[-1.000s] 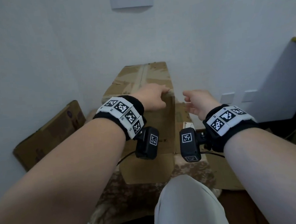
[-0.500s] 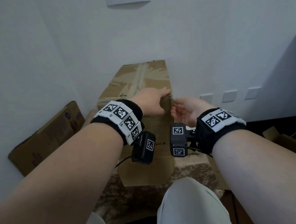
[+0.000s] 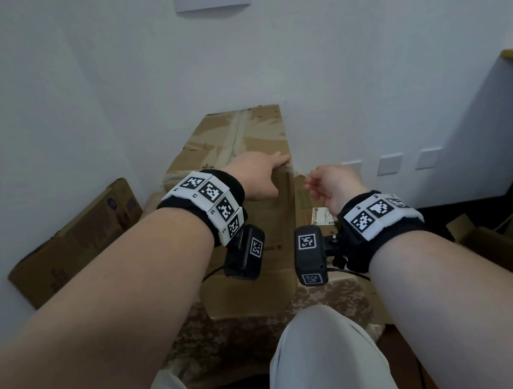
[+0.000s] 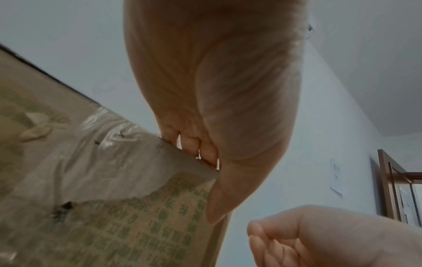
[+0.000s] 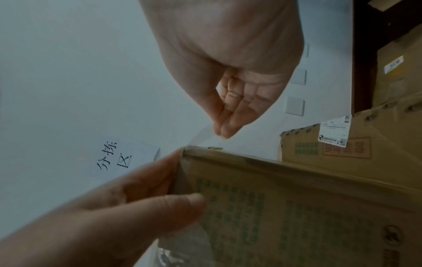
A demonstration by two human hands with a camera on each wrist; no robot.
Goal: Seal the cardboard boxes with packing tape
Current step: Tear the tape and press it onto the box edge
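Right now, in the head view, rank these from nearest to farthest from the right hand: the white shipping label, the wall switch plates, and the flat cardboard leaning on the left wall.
Measured from the right hand:
1. White shipping label, just below the hand, on the box behind the tall one.
2. Wall switch plates, on the wall to its right.
3. Flat cardboard, far left, leaning on the wall beyond the left forearm.

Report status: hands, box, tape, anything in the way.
Left hand grips the box top corner. Right hand pinches a clear tape strip off that corner. Nothing blocking.
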